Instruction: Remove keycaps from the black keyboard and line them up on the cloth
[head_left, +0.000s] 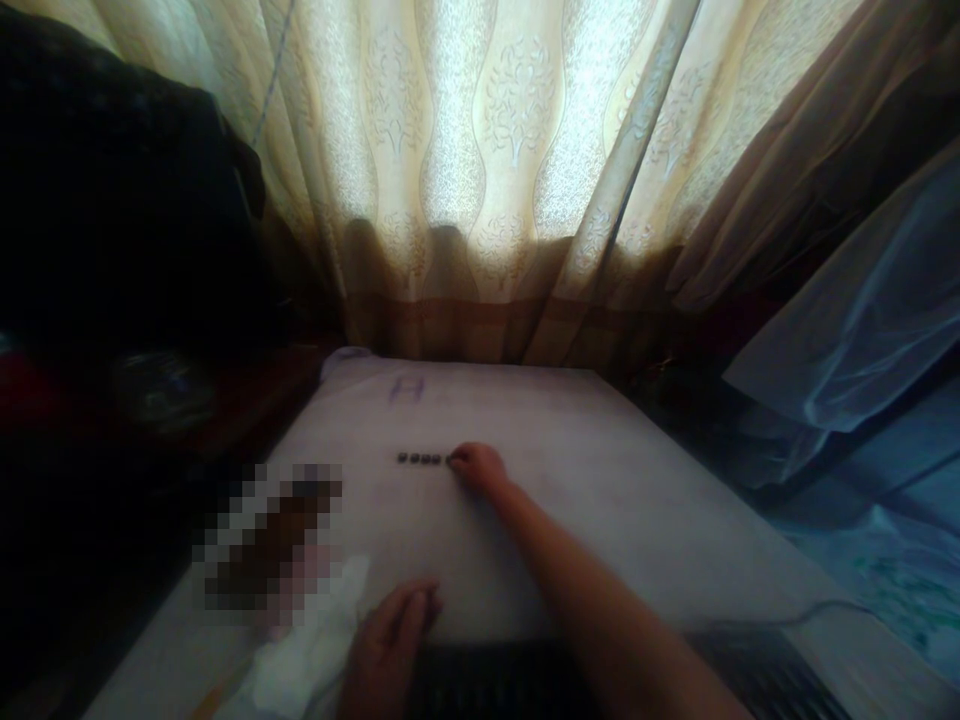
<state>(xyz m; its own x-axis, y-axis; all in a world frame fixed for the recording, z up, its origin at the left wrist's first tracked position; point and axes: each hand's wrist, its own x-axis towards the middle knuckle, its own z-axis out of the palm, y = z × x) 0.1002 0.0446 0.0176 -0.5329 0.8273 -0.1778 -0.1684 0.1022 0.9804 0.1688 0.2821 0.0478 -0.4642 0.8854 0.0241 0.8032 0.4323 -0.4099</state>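
Ideally, the right hand [480, 468], pinching a small dark block [450, 460] at the right end of the four-block row [415, 459], should align it squarely, the half-curled left hand [394, 630], contents unclear, nearer than that row.

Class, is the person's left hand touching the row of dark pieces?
No, the left hand is apart from the dark pieces, while the right hand is at the row's end.

Row of pieces [426, 460] on table [637, 520], curtain [517, 130] behind, keyboard [495, 685] before, right hand [478, 468] at right end
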